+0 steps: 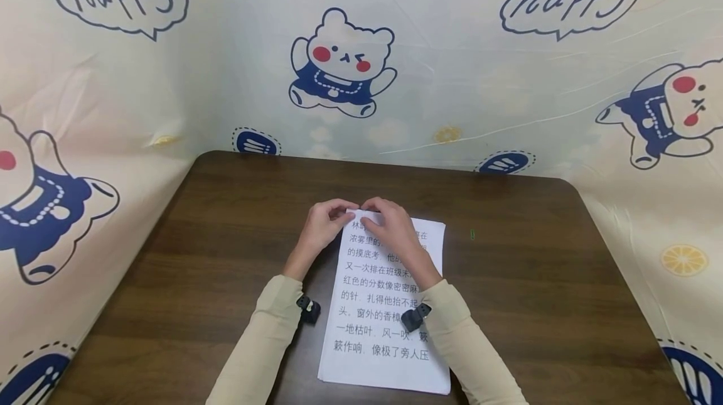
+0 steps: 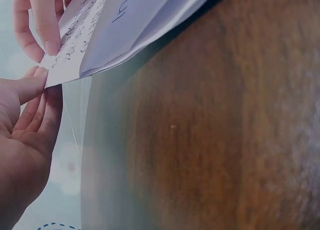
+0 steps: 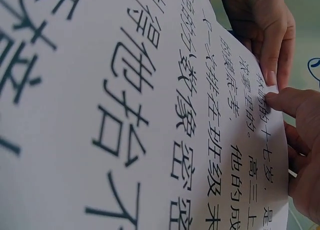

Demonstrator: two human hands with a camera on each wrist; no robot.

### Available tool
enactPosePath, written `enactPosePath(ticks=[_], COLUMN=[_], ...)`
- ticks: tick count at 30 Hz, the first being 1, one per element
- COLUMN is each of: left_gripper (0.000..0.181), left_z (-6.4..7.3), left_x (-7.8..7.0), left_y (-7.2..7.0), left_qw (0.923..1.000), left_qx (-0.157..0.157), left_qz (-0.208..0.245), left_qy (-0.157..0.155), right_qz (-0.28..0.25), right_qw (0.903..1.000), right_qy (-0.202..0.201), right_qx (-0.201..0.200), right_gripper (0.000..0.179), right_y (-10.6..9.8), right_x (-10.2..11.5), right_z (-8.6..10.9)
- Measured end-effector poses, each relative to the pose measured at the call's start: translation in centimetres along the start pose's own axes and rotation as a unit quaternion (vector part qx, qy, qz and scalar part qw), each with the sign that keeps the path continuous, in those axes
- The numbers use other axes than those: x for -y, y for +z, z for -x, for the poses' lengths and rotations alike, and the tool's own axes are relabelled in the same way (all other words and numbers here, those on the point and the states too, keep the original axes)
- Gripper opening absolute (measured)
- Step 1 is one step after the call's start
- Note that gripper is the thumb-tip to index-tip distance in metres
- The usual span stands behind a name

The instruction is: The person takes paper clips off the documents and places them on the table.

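A stack of white paper sheets [image 1: 384, 304] printed with large Chinese characters lies lengthwise on the brown table. At its top left corner my left hand [image 1: 323, 225] pinches the sheets, thumb on the printed face and fingers behind, as the left wrist view shows. Just beside it, my right hand [image 1: 394, 229] grips the top edge, its thumb [image 3: 280, 102] also on the print and its fingers curled behind. The fingertips of both hands nearly meet. In the left wrist view the sheets' corner [image 2: 62, 77] is raised. A tiny dark spot shows between the fingertips; I cannot tell what it is.
A tiny green piece [image 1: 472, 235], too small to identify, lies on the table right of the paper. The dark wooden table [image 1: 525, 292] has rounded far corners. Behind it and at both sides hangs a pale cloth [image 1: 440, 78] with printed bears.
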State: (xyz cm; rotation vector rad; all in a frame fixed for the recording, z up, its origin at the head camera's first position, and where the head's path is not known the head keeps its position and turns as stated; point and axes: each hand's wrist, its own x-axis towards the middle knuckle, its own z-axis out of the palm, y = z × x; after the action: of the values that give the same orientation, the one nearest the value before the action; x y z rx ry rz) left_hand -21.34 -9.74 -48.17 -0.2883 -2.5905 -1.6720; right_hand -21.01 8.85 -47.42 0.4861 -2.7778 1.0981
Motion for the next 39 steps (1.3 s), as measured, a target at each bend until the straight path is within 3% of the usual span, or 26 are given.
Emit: enactPosePath(ticks=[6, 15, 23, 39], left_gripper=[0.017, 0.018, 0.019, 0.018], left_z=[-0.10, -0.03, 0.03, 0.00], left_x=[0.20, -0.15, -0.07, 0.16], left_y=[0.08, -0.07, -0.03, 0.03], left_qw=[1.0000, 1.0000, 1.0000, 0.9999], left_qx=[0.000, 0.001, -0.001, -0.003], left_qz=[0.001, -0.005, 0.001, -0.003], left_qy=[-0.002, -0.008, -0.009, -0.012], right_qz=[0.022, 0.050, 0.051, 0.102], right_qw=[0.9997, 0.9960, 0.9955, 0.9881], right_qy=[-0.009, -0.073, -0.076, -0.110], right_qx=[0.000, -0.018, -0.023, -0.033], right_gripper=[0.026, 0.022, 0.022, 0.027], right_y=[0.02, 0.22, 0.43, 0.76], right_x=[-0.08, -0.44, -0.45, -0.71], right_z=[0.08, -0.09, 0.02, 0.13])
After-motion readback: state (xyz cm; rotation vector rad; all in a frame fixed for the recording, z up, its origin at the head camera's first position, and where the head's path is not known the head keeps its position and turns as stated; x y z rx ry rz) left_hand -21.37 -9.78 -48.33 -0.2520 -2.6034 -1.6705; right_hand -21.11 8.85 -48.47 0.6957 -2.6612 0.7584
